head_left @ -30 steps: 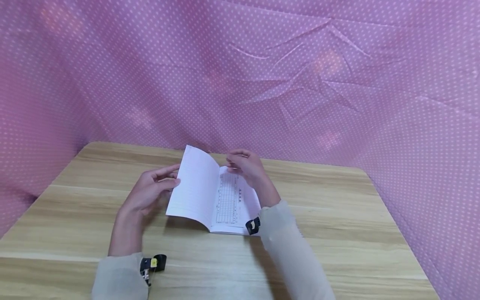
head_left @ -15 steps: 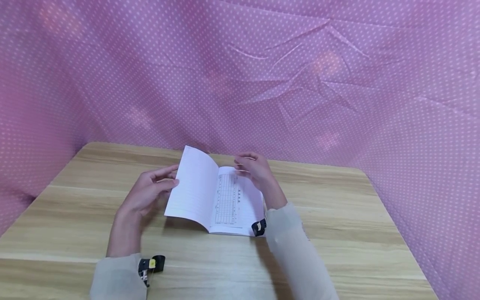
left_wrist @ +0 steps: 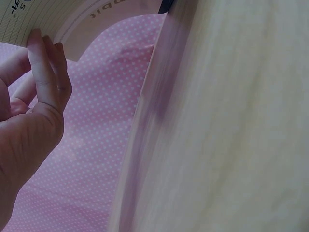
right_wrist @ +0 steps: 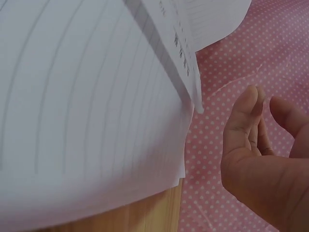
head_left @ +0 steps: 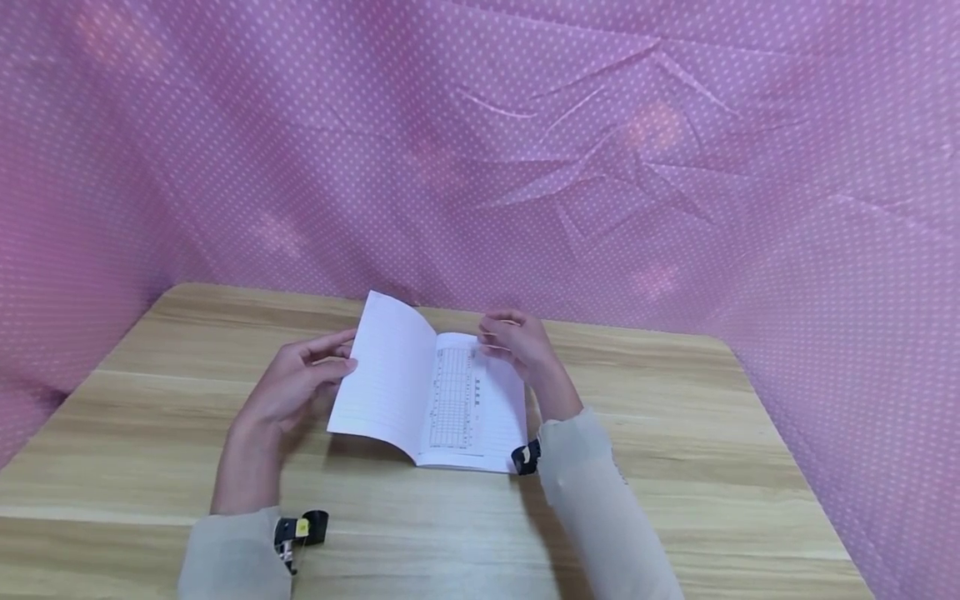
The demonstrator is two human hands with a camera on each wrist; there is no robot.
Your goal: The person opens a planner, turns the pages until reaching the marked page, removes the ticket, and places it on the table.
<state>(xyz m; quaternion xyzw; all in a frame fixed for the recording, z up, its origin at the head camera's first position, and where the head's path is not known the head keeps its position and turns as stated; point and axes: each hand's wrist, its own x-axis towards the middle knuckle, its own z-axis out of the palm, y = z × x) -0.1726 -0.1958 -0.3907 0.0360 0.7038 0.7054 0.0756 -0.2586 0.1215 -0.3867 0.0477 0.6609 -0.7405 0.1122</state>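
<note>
An open notebook (head_left: pixel 386 375) with lined white pages lies on the wooden table, its left side lifted and curving up. My left hand (head_left: pixel 288 383) holds that raised side by its outer edge, thumb on the page and fingers behind; the left wrist view shows the printed outside of the cover (left_wrist: pixel 82 29). On the right-hand page rests a narrower sheet (head_left: pixel 452 400) printed with a table, close to the fold. Near the far right corner of the notebook hovers my right hand (head_left: pixel 521 346), fingers loosely bent. In the right wrist view nothing is between its fingers (right_wrist: pixel 241 121).
The light wooden table (head_left: pixel 675 467) extends on both sides of the notebook. A pink cloth (head_left: pixel 480 167) with white dots hangs behind and beside it. Black wrist cameras sit at both sleeves (head_left: pixel 232 550).
My right hand has drawn away to the right from the printed sheet near the fold, uncovering more of the page. The left hand keeps its hold on the raised side, nearly still.
</note>
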